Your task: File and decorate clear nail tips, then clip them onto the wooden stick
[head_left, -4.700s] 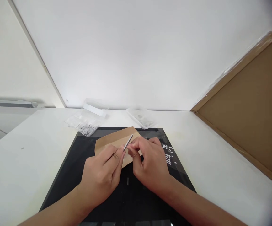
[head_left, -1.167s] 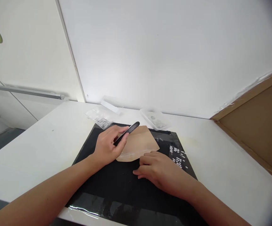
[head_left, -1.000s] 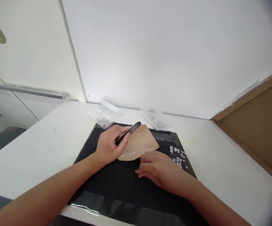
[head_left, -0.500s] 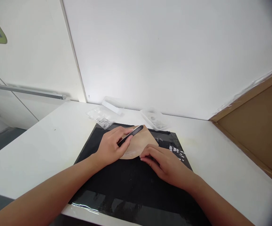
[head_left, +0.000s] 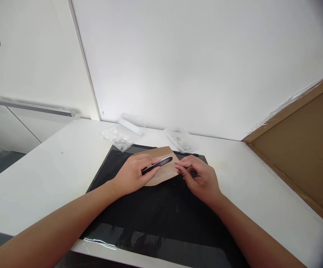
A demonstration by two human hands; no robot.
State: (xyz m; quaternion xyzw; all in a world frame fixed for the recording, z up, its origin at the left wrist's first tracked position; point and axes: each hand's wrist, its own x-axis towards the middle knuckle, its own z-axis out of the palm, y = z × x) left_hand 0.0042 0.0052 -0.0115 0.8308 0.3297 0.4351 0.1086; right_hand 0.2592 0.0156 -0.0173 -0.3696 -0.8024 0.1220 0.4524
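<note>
While left hand pinches tweezers on brown paper, right hand, fingers curled with any hold hidden, could nudge paper, scattering parts.

A: What does the person wear on the arms?
B: Nothing that shows; both forearms are bare to the frame's lower edge.
A: Any rings or a watch?
B: None on the left hand or the right hand; fingernails are short.

Tweezers in left hand
</note>
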